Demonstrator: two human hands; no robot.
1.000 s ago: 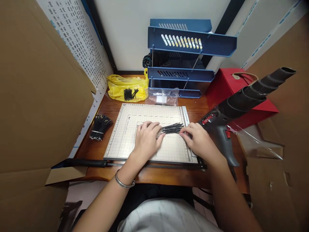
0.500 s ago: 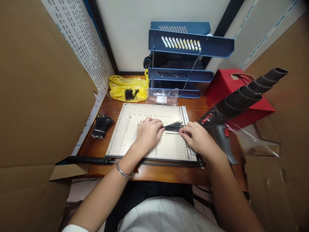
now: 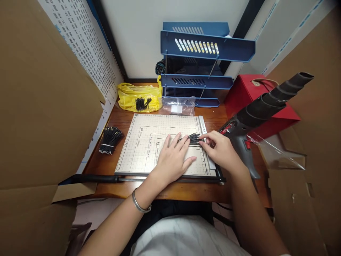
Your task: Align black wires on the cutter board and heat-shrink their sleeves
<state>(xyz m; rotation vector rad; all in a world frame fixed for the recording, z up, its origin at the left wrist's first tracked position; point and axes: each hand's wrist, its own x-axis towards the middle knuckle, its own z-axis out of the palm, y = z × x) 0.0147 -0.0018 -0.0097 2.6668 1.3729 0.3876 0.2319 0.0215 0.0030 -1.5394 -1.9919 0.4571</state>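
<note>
Thin black wires [image 3: 194, 139] lie in a loose sheaf on the gridded board of a paper cutter [image 3: 141, 142]. My left hand [image 3: 173, 158] rests flat with fingers spread, its fingertips over the left ends of the wires and hiding them. At the other end, the thumb and forefinger of my right hand [image 3: 217, 147] pinch the wire ends beside the cutter's metal strip [image 3: 201, 124]. The cutter's black handle [image 3: 97, 178] lies low along the front. Left of the board is a banded bundle of black wires [image 3: 110, 139].
Behind the board, short black pieces [image 3: 142, 104] lie on a yellow plastic bag [image 3: 126, 99], beside a clear bag [image 3: 183, 106]. A blue tray rack [image 3: 207, 46] stands at the back. To the right are a blower-like tool [image 3: 255, 117] and a red box [image 3: 282, 117]. Cardboard walls flank the table.
My left hand has opened from a curled grip at the wires' left ends into a flat spread over them. A wire that lay apart in front is now in with the sheaf.
</note>
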